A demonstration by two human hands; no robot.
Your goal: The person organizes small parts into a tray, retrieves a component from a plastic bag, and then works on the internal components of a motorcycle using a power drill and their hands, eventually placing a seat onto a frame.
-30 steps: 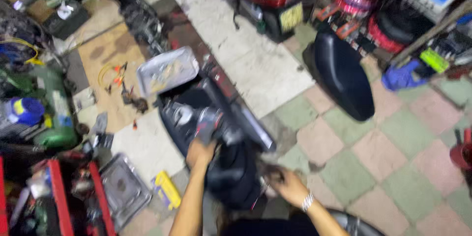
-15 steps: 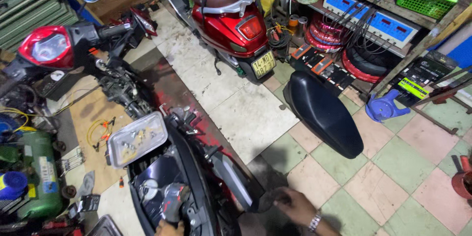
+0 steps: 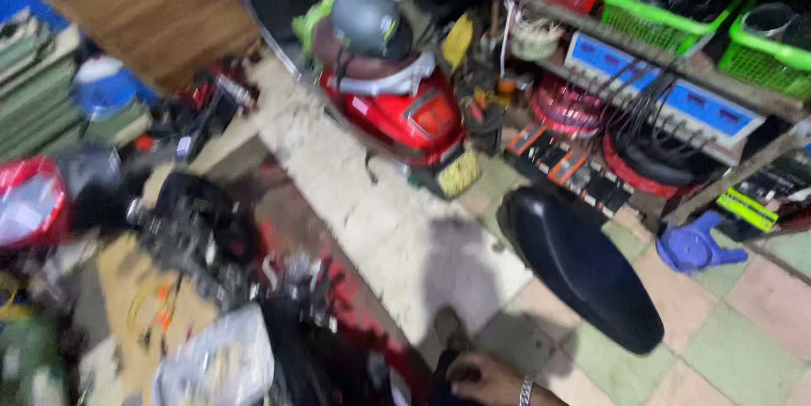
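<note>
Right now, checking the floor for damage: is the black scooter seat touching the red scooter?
Apart. The head view shows bare tiled floor between the black scooter seat and the red scooter.

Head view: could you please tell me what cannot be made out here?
- Right hand: cut by the bottom edge; its grip cannot be told.
- Left hand: out of frame.
- Stripped scooter: motion blur hides its parts.
- Clear tray: contents blurred.
- Black seat on the floor is plain.
</note>
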